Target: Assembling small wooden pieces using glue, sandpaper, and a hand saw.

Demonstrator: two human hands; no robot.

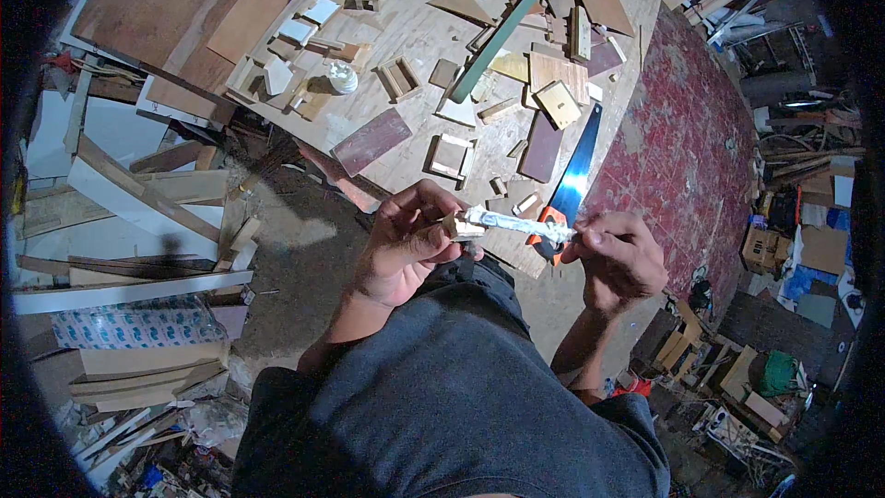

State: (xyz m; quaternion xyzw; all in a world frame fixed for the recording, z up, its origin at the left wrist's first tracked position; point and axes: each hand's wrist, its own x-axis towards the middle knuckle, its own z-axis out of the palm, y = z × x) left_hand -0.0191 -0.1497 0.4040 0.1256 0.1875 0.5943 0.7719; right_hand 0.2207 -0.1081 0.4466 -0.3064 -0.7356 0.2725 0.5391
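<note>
In front of my body, above the table's near edge, my left hand [406,244] pinches a small wooden block [464,229] between thumb and fingers. My right hand [619,258] is closed on the far right end of a crumpled silvery-white tube [516,222], which looks like a squeezed glue tube. The tube lies nearly level between both hands, and its left end meets the block by my left fingers. Whether they touch cannot be made out. Beneath the tube's right end, the orange and black handle of a hand saw [578,161] shows on the table.
The plywood table [369,32] carries several wood offcuts, small wooden frames [452,157], a long green strip [498,44], dark red boards [371,141] and a small jar [342,78]. Scrap boards [138,184] pile up on the left. Boxes and clutter [765,244] stand at right.
</note>
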